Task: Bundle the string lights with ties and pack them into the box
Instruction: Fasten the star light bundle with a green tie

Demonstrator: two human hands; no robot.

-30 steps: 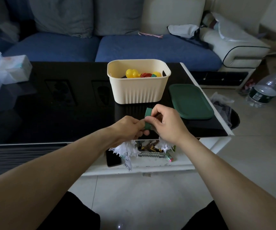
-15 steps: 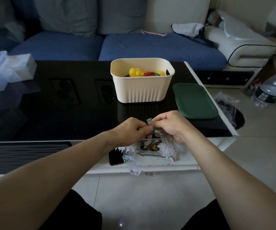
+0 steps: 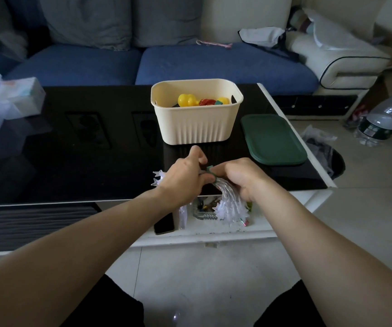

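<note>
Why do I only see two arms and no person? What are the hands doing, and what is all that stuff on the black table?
The camera sits on the person's head and looks down, so you see only their arms, like looking at your own. The left hand and the right hand are together pinching a small green tie around a bunch of clear string lights with spiky white star shapes. On the black table stands a cream box with yellow and red things inside; I cannot tell exactly what they are. Beside it lies a green lid, off the box. A dark phone lies on the white ledge below the hands.
</note>
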